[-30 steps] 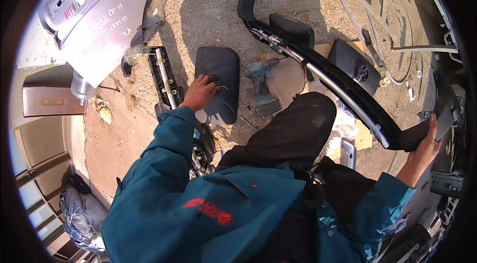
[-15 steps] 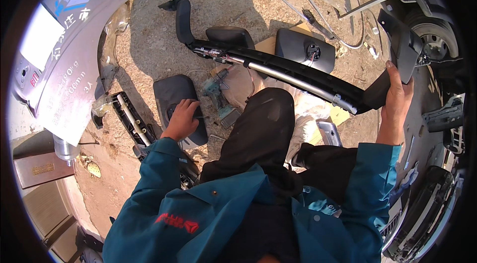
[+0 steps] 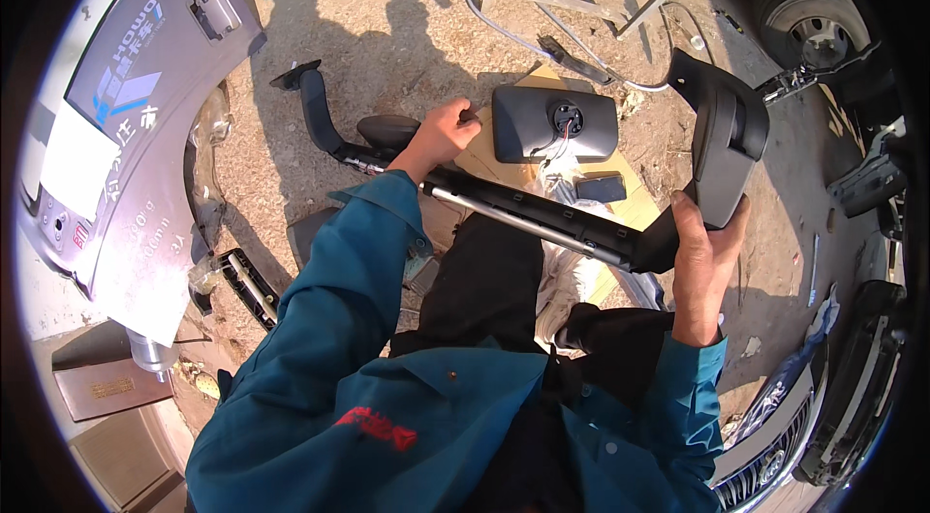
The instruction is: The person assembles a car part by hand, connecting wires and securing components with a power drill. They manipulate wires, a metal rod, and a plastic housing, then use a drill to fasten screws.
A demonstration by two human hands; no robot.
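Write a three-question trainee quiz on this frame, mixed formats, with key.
1. True or false: the right hand grips the long black C-shaped mirror bracket arm near its upturned right end.
2. Multiple choice: where does the black rectangular mirror housing with the round centre mount and loose wires lie? A) on a flat piece of tan cardboard on the ground; B) in the left hand; C) on the grey truck body panel.
3. Fill in: the left hand reaches down beside the small black oval ____.

Key: 1 true. 2 A. 3 mirror housing.
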